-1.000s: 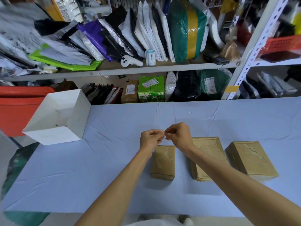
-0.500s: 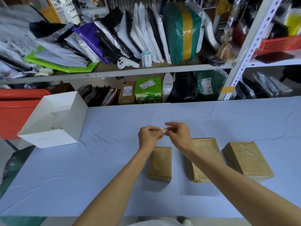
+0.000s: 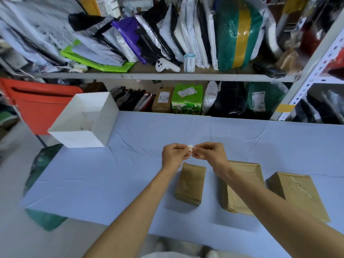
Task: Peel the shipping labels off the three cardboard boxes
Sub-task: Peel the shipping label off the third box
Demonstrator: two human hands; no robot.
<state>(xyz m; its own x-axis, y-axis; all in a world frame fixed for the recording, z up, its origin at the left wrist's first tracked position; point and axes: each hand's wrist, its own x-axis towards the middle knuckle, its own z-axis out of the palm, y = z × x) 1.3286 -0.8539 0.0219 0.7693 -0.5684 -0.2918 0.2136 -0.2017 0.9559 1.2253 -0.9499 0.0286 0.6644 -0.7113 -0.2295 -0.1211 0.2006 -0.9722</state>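
Note:
Three brown cardboard boxes lie in a row on the blue-covered table (image 3: 130, 170): a small left box (image 3: 190, 184), a middle box (image 3: 245, 175) partly under my right forearm, and a right box (image 3: 299, 192) with torn paper residue on top. Above the left box, my left hand (image 3: 174, 155) and my right hand (image 3: 211, 153) meet, both pinching a small crumpled white label scrap (image 3: 191, 147) between their fingertips.
An open white box (image 3: 104, 118) stands at the table's far left. Behind the table are metal shelves (image 3: 167, 76) packed with mailer bags and parcels, and a red bin (image 3: 39, 103) stands at the left. A dark green bag (image 3: 42, 164) lies below the table's left edge.
Both hands stay together over the left box, working the small white scrap, which now shows more between the fingertips. The view has shifted slightly.

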